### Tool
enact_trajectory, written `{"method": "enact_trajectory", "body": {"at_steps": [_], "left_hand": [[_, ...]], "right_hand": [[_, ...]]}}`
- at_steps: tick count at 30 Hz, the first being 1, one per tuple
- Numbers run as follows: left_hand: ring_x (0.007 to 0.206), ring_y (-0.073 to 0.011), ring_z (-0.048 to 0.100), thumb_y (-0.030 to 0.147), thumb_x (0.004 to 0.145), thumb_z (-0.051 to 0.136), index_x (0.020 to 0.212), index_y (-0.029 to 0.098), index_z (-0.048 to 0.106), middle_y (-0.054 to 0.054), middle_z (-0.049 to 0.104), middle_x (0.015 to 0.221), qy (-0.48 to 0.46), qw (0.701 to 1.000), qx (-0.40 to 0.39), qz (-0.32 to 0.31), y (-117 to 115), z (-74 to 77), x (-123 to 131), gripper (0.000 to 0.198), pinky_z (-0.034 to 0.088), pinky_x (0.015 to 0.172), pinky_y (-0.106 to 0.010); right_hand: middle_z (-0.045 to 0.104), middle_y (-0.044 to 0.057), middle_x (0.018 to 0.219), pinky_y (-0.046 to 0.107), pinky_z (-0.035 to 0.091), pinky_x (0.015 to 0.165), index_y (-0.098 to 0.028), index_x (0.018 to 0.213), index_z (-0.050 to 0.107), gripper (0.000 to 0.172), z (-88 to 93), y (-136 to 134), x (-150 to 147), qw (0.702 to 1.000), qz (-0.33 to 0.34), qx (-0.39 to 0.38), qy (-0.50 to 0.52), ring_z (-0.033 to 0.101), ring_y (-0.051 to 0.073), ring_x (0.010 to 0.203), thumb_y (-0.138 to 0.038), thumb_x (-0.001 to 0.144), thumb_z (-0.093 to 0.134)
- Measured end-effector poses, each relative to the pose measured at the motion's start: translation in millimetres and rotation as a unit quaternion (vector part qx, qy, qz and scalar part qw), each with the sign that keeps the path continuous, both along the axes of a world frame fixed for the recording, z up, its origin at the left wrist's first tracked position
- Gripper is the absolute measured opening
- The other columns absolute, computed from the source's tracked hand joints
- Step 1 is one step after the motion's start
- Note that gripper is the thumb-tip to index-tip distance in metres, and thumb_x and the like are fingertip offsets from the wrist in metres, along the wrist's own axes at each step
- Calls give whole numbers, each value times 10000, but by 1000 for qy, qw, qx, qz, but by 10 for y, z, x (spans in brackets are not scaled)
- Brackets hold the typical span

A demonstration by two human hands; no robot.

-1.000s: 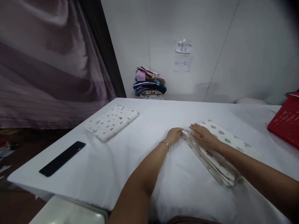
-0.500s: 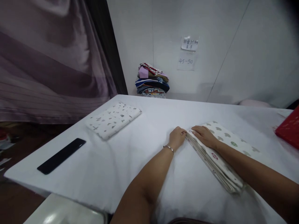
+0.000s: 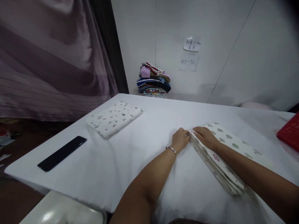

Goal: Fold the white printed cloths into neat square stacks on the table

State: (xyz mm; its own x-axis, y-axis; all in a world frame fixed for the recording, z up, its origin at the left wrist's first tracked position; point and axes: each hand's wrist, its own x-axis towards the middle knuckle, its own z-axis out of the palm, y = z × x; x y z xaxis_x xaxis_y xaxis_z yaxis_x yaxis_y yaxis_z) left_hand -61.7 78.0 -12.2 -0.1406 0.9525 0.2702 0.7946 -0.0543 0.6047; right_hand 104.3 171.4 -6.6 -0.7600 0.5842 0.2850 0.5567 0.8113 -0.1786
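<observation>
A white patterned cloth [image 3: 217, 161], folded into a long thick strip of several layers, lies on the right half of the white table [image 3: 149, 130]. Its fabric carries grey, green and red motifs, and a flatter part spreads beyond the strip. My left hand [image 3: 181, 139], with a bracelet on the wrist, pinches the strip's far left corner. Just right of it, my right hand [image 3: 206, 137] lies flat on top of the cloth with fingers stretched out. My right forearm hides some of the fabric.
Another folded patterned cloth [image 3: 115, 119] lies at the table's left, near a black phone-like slab [image 3: 62, 153]. A red item [image 3: 289, 132] sits at the right edge. Behind the table rises a stack of folded fabrics [image 3: 154, 80]; a curtain [image 3: 46, 62] hangs at left.
The view has shifted slightly. Both hands stay at the same end of the folded cloth, with hardly any movement against it.
</observation>
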Motion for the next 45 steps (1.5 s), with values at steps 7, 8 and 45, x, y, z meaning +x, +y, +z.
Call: {"method": "enact_trajectory", "body": {"at_steps": [7, 8, 45], "left_hand": [[828, -136, 550, 263, 832, 515, 870, 225, 637, -6, 573, 927, 15, 1000, -8, 13, 54, -50, 15, 133, 420, 706, -237], [834, -140, 551, 265, 836, 510, 868, 222, 635, -10, 573, 930, 21, 1000, -9, 14, 62, -57, 19, 136, 421, 710, -241], [980, -172, 538, 237, 813, 541, 1028, 223, 582, -15, 615, 1026, 27, 999, -2, -39, 98, -24, -44, 220, 422, 841, -273]], "right_hand": [[606, 80, 1185, 462, 342, 994, -216, 1125, 584, 450, 14, -23, -15, 1000, -7, 1, -9, 505, 244, 1144, -448, 935, 249], [605, 81, 1187, 464, 343, 994, -218, 1126, 585, 453, 13, -25, -17, 1000, -8, 2, -10, 505, 245, 1145, -450, 933, 247], [521, 84, 1315, 522, 316, 1023, -214, 1270, 511, 514, -39, 47, -73, 996, -41, -22, -77, 406, 271, 1258, -443, 930, 201]]}}
